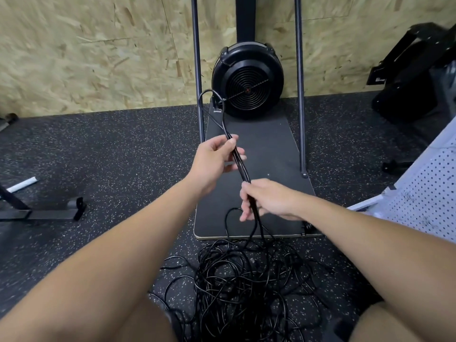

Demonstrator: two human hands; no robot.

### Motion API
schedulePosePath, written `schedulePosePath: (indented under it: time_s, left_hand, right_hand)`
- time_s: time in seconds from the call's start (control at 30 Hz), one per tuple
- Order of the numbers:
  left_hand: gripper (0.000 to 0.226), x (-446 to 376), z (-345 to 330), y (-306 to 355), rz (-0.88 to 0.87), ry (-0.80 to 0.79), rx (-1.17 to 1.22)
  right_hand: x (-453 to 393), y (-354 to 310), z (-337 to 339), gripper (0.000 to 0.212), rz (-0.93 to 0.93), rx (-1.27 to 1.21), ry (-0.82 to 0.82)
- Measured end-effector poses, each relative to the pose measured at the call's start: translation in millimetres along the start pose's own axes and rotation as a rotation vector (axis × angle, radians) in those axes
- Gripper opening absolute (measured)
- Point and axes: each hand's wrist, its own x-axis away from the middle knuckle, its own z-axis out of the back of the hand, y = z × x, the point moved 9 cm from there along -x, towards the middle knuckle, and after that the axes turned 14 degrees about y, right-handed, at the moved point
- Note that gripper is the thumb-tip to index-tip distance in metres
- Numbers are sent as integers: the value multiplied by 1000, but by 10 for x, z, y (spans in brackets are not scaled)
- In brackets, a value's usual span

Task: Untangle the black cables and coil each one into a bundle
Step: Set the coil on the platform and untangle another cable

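Note:
A big tangle of black cables [246, 280] lies on the speckled floor between my knees. Several doubled strands of black cable [240, 164] rise from the pile and run taut between my hands. My left hand [217, 161] grips the upper part of the strands, thumb on top, and a cable loop [212, 95] arcs above it. My right hand [266, 198] holds the same strands lower down, fingers curled round them. From there the cable drops into the pile.
A black fan-wheel machine [248, 80] stands on a dark board [271, 144] against the chipboard wall, flanked by two metal poles [299, 95]. A black metal frame [37, 213] lies at left. A white perforated panel [419, 193] stands at right, black equipment [414, 70] behind it.

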Motion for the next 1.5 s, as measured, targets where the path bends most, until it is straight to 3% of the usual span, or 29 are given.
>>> schedulePosePath:
  time_s: [0.13, 0.23, 0.3, 0.5, 0.6, 0.8, 0.87, 1.03, 1.17, 1.3, 1.43, 1.5]
  left_hand:
    - [46, 50, -38, -130, 109, -165, -44]
    - [73, 262, -146, -359, 152, -449, -187]
    - [61, 470, -223, -472, 110, -625, -323]
    - [50, 855, -275, -748, -16, -718, -594]
    - [44, 988, -329, -904, -69, -674, -608]
    - [9, 911, -359, -806, -238, -504, -610]
    - [16, 832, -323, -672, -275, -433, -603]
    - [19, 584, -221, -287, -177, -244, -374]
    - [25, 337, -138, 209, -202, -61, -200]
    - [30, 274, -114, 317, -113, 4, -48]
    - [23, 217, -69, 278, -22, 40, 91]
    - [24, 208, -35, 292, 13, 39, 163]
  right_hand:
    - [-41, -258, 232, 35, 72, -123, 207]
    - [-8, -511, 391, 35, 128, -216, 261]
    - [4, -630, 478, 34, 155, -260, 283]
    - [19, -882, 587, 36, 220, -353, 312]
    - [39, -975, 599, 37, 254, -391, 326]
    - [91, -1121, 665, 34, 324, -539, 389]
    - [78, -1162, 712, 42, 336, -580, 396]
    - [-29, -938, 805, 31, 323, -119, 479]
    - [-52, -532, 570, 42, 179, 238, 266]
    - [36, -127, 32, 38, 75, 317, -47]
    - [14, -53, -247, 12, 108, 213, -11]
    - [11, -97, -282, 10, 98, 170, 1]
